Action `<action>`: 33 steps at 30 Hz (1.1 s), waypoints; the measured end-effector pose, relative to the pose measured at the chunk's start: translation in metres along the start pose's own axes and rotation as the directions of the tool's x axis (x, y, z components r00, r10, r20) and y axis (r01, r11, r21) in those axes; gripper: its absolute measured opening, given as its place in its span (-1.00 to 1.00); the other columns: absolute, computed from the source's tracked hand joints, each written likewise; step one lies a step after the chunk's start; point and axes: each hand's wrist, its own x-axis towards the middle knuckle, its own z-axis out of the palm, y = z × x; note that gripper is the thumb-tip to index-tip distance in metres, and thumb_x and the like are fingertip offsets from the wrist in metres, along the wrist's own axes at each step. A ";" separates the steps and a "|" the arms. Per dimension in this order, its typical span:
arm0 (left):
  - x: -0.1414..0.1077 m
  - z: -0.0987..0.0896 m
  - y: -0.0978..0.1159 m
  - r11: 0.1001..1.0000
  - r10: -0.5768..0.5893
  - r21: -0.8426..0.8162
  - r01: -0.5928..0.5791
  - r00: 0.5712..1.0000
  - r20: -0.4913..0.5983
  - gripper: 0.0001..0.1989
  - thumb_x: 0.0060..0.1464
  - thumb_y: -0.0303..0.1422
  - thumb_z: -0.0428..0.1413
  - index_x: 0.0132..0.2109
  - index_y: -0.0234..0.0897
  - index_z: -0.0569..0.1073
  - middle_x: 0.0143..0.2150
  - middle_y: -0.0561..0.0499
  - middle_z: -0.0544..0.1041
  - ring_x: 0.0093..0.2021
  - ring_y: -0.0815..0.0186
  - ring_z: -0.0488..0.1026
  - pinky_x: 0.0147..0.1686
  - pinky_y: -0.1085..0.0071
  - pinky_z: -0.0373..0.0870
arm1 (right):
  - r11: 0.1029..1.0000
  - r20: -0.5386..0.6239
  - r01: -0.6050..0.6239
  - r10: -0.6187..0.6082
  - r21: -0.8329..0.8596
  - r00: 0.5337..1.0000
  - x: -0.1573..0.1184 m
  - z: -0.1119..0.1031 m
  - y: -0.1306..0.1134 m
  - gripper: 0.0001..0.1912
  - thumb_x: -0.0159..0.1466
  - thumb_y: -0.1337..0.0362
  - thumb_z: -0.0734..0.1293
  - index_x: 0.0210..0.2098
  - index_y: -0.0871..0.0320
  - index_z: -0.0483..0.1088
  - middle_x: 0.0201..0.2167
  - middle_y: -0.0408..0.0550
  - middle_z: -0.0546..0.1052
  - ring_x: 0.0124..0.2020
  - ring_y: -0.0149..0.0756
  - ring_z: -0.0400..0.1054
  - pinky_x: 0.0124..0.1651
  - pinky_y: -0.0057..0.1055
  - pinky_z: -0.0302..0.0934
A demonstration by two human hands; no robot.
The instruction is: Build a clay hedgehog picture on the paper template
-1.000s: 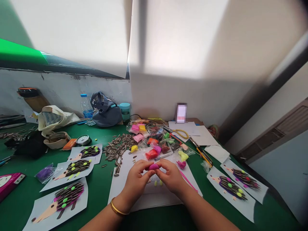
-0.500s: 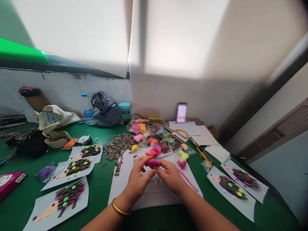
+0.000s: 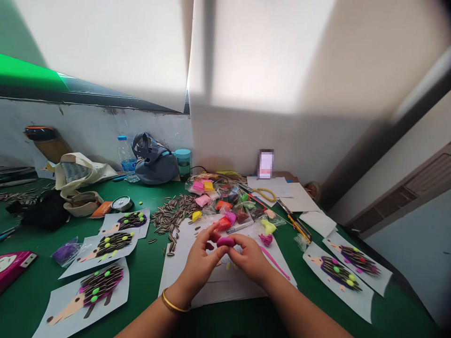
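Observation:
A flattened magenta piece of clay [image 3: 225, 241] is pinched between both hands above white paper [image 3: 211, 293]. My left hand [image 3: 202, 258], with a gold bangle at the wrist, grips its left side with thumb and fingers. On the right side, my right hand [image 3: 248, 256] presses it with its fingertips. A drawing on the paper is mostly hidden beneath the hands. To the right of my right hand lie a long pink clay strip [image 3: 276, 264] and a crumpled magenta lump [image 3: 266, 239]. Bagged coloured clay [image 3: 221, 204] and a pen [image 3: 240, 227] lie beyond the hands.
Sunflower seeds [image 3: 176, 211] are heaped left of the paper. Hedgehog pictures lie at the left [image 3: 88, 295] and right [image 3: 340, 277]. Behind are a blue bag [image 3: 155, 164], a bottle [image 3: 127, 162], yellow-handled scissors [image 3: 265, 194] and a propped phone [image 3: 265, 164].
Both hands have shifted very slightly, and the magenta clay between them sits a little lower and looks flatter from this angle. The view has moved slightly.

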 end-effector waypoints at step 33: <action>-0.001 -0.002 -0.004 0.984 0.140 0.109 -0.142 0.990 0.032 -0.83 0.13 -0.22 0.19 -0.24 -0.17 0.64 -0.33 -0.02 0.48 -0.30 0.26 0.44 -0.32 0.37 0.44 | 0.992 0.006 0.070 -0.070 -0.106 0.998 -0.001 0.001 0.002 -0.90 0.27 0.27 0.33 -0.26 0.08 0.51 -0.32 -0.12 0.55 -0.25 -0.27 0.38 -0.17 -0.37 0.18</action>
